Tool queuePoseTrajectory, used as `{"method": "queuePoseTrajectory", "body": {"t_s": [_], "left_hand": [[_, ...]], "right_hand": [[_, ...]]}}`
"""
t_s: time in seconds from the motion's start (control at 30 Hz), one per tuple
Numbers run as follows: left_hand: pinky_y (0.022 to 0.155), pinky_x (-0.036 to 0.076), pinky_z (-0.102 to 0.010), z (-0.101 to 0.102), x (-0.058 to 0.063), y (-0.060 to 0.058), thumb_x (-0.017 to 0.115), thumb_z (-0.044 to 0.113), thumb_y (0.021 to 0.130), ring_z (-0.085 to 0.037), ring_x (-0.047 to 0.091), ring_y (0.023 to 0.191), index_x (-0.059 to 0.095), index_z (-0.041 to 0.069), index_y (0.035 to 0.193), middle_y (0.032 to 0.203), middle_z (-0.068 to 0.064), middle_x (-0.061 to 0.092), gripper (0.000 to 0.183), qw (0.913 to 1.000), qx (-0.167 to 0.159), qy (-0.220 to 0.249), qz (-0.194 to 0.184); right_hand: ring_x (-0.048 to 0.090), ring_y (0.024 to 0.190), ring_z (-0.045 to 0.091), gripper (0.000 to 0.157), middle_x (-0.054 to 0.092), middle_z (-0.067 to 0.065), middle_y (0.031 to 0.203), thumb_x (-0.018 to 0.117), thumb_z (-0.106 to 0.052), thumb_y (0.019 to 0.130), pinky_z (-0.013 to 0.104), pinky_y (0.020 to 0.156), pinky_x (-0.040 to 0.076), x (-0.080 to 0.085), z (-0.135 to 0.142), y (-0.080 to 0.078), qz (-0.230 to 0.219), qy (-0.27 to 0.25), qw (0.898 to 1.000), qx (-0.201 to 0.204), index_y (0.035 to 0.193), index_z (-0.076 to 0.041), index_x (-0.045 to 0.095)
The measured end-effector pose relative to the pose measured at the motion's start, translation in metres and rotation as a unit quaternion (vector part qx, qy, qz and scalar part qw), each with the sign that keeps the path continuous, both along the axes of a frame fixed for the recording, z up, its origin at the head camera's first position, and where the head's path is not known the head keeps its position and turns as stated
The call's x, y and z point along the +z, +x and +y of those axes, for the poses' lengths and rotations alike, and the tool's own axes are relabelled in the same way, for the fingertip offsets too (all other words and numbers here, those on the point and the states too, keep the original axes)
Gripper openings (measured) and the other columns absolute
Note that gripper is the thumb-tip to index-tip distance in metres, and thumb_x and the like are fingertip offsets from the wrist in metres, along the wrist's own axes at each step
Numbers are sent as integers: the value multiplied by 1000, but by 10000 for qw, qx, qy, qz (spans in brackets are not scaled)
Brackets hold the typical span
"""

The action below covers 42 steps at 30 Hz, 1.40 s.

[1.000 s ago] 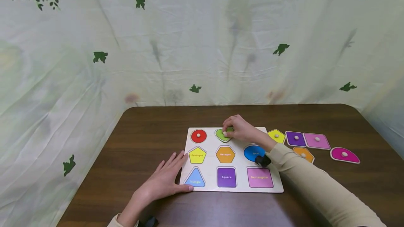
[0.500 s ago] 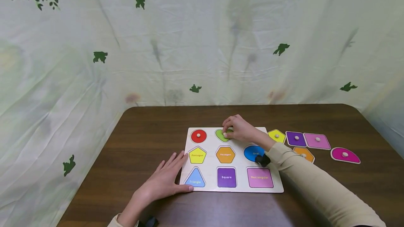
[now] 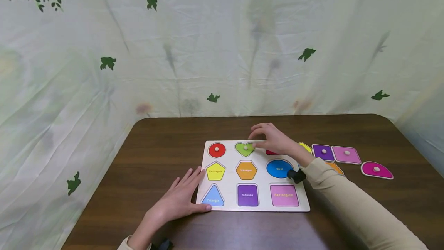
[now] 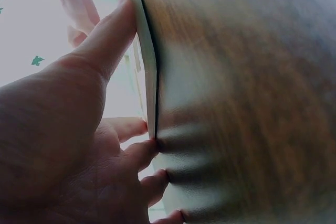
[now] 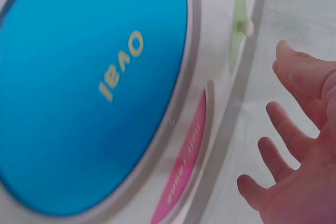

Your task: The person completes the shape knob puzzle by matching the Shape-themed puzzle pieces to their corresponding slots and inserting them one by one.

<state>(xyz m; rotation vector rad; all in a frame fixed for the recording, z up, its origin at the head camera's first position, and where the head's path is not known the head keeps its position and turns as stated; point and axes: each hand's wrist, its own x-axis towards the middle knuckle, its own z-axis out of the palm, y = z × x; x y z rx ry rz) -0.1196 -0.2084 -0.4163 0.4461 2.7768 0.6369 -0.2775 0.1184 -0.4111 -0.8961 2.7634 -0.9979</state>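
Note:
A white shape puzzle board (image 3: 229, 196) lies on the table with printed, labelled recesses. In its top row a red circle piece (image 3: 217, 150) and a green heart piece (image 3: 244, 150), each with a small knob, sit in place. My right hand (image 3: 274, 139) hovers just right of the heart, fingers loosely bent and apart from the knob. The right wrist view shows this hand (image 5: 299, 135) holding nothing, beside the blue oval recess (image 5: 94, 77). At the board's left edge my left hand (image 3: 178, 196) rests with fingers spread, the thumb on the lower left corner.
To the board's right lie loose knobbed pieces: a purple square (image 3: 324, 152), a pink rectangle (image 3: 346, 154), a magenta half round (image 3: 377, 170), and a yellow piece (image 3: 305, 147) and orange piece (image 3: 335, 168) partly behind the right arm. A pale patterned curtain (image 3: 222, 49) hangs behind the table.
My right hand has let go of the green heart's knob and moved slightly up and to the right. The heart now shows fully in its recess. The left hand stays put.

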Motion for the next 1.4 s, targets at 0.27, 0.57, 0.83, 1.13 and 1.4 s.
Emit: {"method": "queuePoseTrajectory", "body": {"t_s": [0.27,0.57,0.83,1.13,1.4], "left_hand": [[113,11,-64,0,-1,0,77,63,73,-33,13,148,31,14,156,162,-5,23,107,10000,-2,-24,6],[113,10,-64,1,0,-1,77,61,73,-34,12,149,30,14,156,162,-5,22,106,10000,20,-16,-36],[113,11,-64,1,0,-1,77,61,73,-34,13,148,31,13,155,162,-6,23,106,10000,-15,14,9],[112,11,-65,1,-1,0,77,62,74,-34,13,148,30,13,156,162,-6,23,106,10000,-45,32,28],[113,11,-65,1,-1,-1,77,62,74,-34,13,148,30,14,156,162,-6,23,106,10000,-14,-7,-10]], "right_hand": [[36,132,37,24,53,13,138,75,-14,88,61,102,37,7,22,9,-12,-188,9991,-373,111,-12,74],[33,135,36,23,51,11,139,75,-18,88,63,101,38,12,47,23,-228,-382,9964,-728,111,-12,73],[33,134,39,26,51,14,139,74,-16,89,64,100,38,17,71,37,-90,-218,9961,-853,113,-9,72],[36,131,42,22,54,17,136,72,-18,91,68,97,37,24,103,53,220,-88,9951,-962,111,-8,72],[35,130,44,22,53,18,135,72,-17,91,69,97,35,27,128,65,315,-79,9936,-1081,110,-7,72]]}}
